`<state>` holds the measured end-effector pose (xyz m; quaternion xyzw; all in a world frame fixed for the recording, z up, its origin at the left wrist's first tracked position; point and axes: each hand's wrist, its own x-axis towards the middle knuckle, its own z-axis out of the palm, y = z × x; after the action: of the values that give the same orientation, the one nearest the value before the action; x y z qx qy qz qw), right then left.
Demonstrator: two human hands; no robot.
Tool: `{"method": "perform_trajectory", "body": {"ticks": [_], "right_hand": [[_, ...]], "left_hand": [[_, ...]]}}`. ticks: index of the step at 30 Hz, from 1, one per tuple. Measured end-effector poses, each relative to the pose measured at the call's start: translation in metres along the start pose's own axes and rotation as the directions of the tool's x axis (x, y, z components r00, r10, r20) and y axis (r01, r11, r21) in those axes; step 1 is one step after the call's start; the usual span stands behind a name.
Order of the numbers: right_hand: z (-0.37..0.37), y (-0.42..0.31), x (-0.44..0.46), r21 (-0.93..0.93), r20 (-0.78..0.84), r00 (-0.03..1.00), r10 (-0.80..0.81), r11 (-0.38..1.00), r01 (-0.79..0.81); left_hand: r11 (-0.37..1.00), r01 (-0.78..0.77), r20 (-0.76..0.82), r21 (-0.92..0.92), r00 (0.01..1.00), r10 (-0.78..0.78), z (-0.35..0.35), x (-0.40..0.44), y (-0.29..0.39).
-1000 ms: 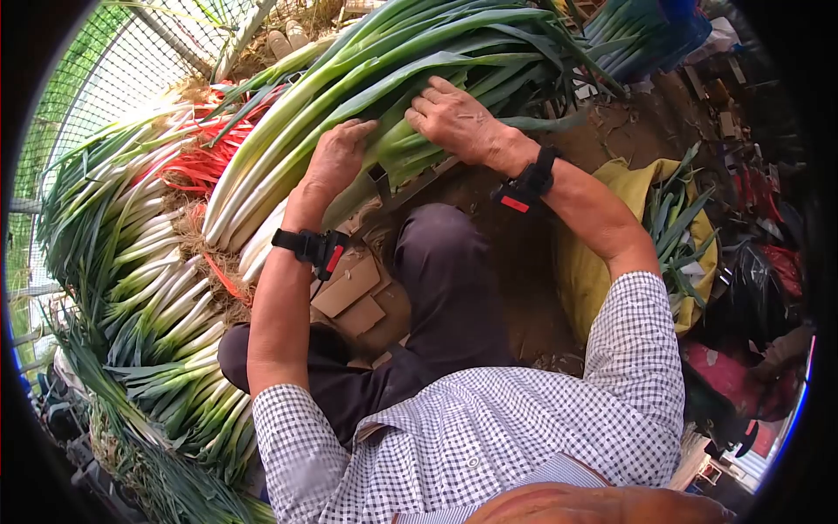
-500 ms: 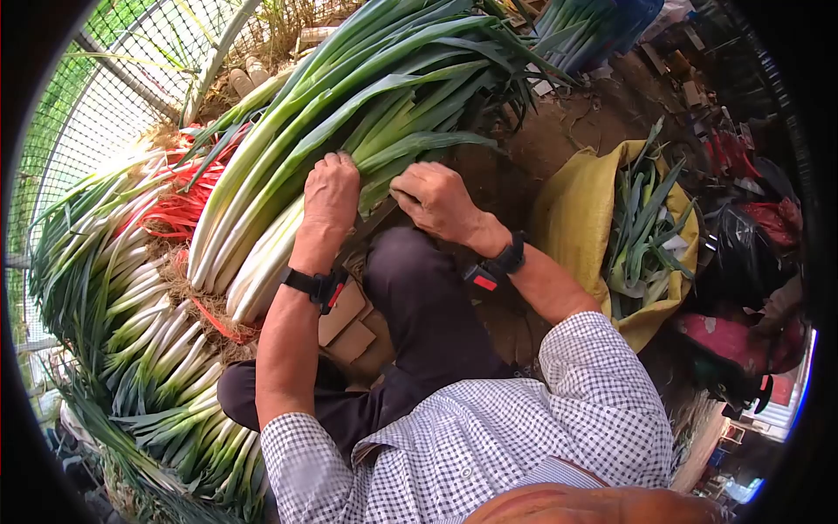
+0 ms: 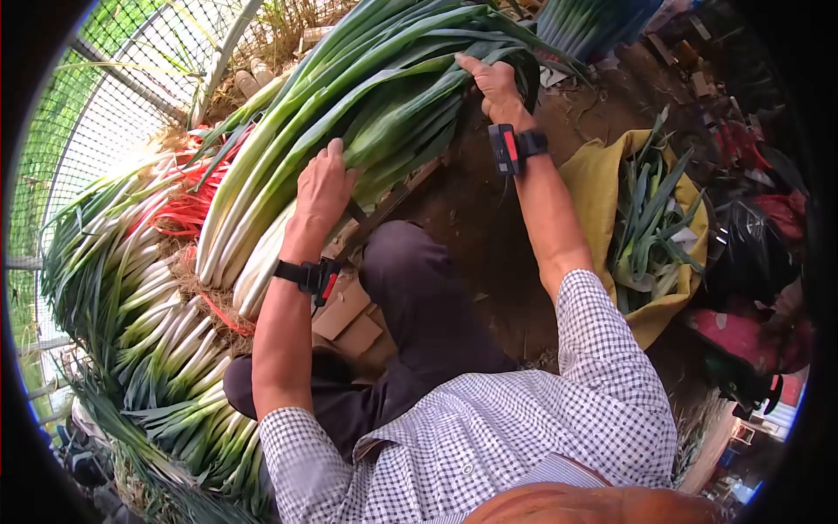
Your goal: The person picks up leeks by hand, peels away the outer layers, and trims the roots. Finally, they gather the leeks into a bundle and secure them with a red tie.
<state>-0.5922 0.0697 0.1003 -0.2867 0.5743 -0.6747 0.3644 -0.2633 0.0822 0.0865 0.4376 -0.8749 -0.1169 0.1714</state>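
A big bunch of leeks (image 3: 349, 113) lies slantwise in front of me, white root ends at lower left and dark green leaves at upper right. My left hand (image 3: 325, 188) is closed at the near side of the bunch, around the pale green part of a leek; some of its fingertips are hidden. Farther up, my right hand (image 3: 499, 92) is closed on the green leaves near their drooping ends, with part of its fingers behind the leaves. Both wrists wear black bands with small devices.
More leeks (image 3: 157, 297) are piled along the left, beside red plastic strips (image 3: 188, 196). On the right stands a yellow sack (image 3: 594, 188) holding leaf scraps. Cardboard pieces (image 3: 349, 314) lie by my knee. Wire mesh (image 3: 105, 113) rises at the far left; a black bag (image 3: 742, 249) is at right.
My right hand has moved up and away along the leaves toward their ends. My left hand has shifted slightly down, staying at the bunch. The nearest leaves have been drawn up against the bunch.
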Motion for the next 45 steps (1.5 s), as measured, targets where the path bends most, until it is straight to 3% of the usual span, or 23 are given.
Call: {"method": "perform_trajectory", "body": {"ticks": [2,5,8,10,11,14,16,19,23,26,27,29,32,33,34,35,38,39,42,43,45], "right_hand": [[-0.001,-0.005,0.008,-0.226,0.016,1.000,0.008,0.974,-0.004],[-0.008,-0.025,0.010,-0.330,0.006,0.991,0.134,0.936,-0.124],[-0.013,-0.042,0.001,-0.181,0.193,0.973,0.130,0.979,-0.095],[-0.003,-0.070,-0.024,-0.292,0.200,0.972,0.126,0.954,-0.064],[-0.010,-0.057,-0.012,-0.257,0.199,0.976,0.089,0.966,-0.035],[-0.027,-0.005,0.020,-0.256,0.135,0.990,0.037,0.967,-0.001],[-0.018,0.000,0.017,-0.397,-0.004,0.997,0.079,0.915,-0.074],[-0.032,0.007,0.031,-0.258,-0.015,0.992,0.128,0.958,-0.127],[-0.055,-0.005,0.049,-0.291,-0.026,0.995,0.096,0.951,-0.099],[-0.056,-0.008,0.053,-0.431,0.068,0.993,-0.096,0.895,0.116],[-0.057,-0.010,0.054,-0.543,0.045,0.988,-0.149,0.827,0.149],[-0.061,-0.008,0.051,-0.740,0.021,0.967,-0.254,0.646,0.186],[-0.047,-0.022,0.004,-0.869,0.017,0.724,-0.690,0.348,0.352],[-0.031,-0.035,-0.024,-0.769,0.126,0.567,-0.814,0.281,0.574],[-0.011,-0.041,-0.051,-0.701,0.282,0.455,-0.845,0.142,0.698],[0.005,-0.039,-0.063,-0.569,0.527,0.296,-0.797,-0.072,0.819],[0.061,-0.015,-0.087,-0.225,0.883,0.172,-0.437,-0.074,0.971],[0.076,-0.004,-0.082,-0.202,0.939,0.164,-0.301,-0.100,0.974],[0.106,-0.003,-0.059,-0.249,0.962,0.264,0.063,-0.185,0.951],[0.118,-0.002,-0.051,-0.291,0.927,0.317,0.200,-0.149,0.945],[0.133,-0.009,-0.047,-0.321,0.874,0.331,0.355,-0.087,0.943]], "left_hand": [[0.999,0.008,-0.048,-0.051,0.999,-0.011,0.003,0.002,0.000],[0.991,-0.011,-0.130,-0.131,0.992,-0.006,0.013,0.000,-0.002],[0.944,-0.062,-0.141,-0.324,0.990,0.017,0.024,0.004,-0.023],[0.920,-0.045,-0.086,-0.389,0.996,0.013,0.023,0.007,-0.030],[0.906,0.016,-0.033,-0.423,0.999,-0.033,0.021,0.009,-0.030],[0.887,0.005,-0.053,-0.462,0.998,-0.034,0.027,0.009,-0.035],[0.883,0.036,-0.081,-0.469,0.993,-0.084,0.029,0.008,-0.034],[0.828,0.091,-0.140,-0.554,0.970,-0.200,0.034,0.005,-0.023],[0.894,0.113,0.048,-0.434,0.994,-0.102,0.023,0.012,-0.036],[0.952,0.112,0.033,-0.285,0.994,-0.107,0.035,0.013,-0.030],[0.986,0.124,0.048,-0.112,0.992,-0.120,0.040,0.013,-0.021],[0.987,0.137,0.087,-0.079,0.988,-0.130,0.040,0.015,-0.017],[0.990,0.137,0.100,-0.033,0.986,-0.133,0.039,0.011,-0.011],[0.991,0.136,0.095,-0.006,0.986,-0.135,0.040,0.011,-0.012],[0.991,0.131,0.093,0.023,0.987,-0.133,0.040,0.013,-0.014],[0.993,0.117,0.123,-0.014,0.986,-0.114,0.040,0.013,-0.018],[0.987,0.078,0.206,-0.139,0.977,-0.048,0.033,0.018,-0.034],[0.978,-0.020,0.105,-0.209,0.994,0.043,0.033,0.017,-0.042],[0.882,0.094,0.224,-0.462,0.974,0.013,0.013,0.011,-0.046],[0.849,0.140,0.240,-0.510,0.971,-0.016,0.007,0.011,-0.044],[0.816,0.172,0.271,-0.552,0.962,-0.019,0.008,0.011,-0.050]]}}
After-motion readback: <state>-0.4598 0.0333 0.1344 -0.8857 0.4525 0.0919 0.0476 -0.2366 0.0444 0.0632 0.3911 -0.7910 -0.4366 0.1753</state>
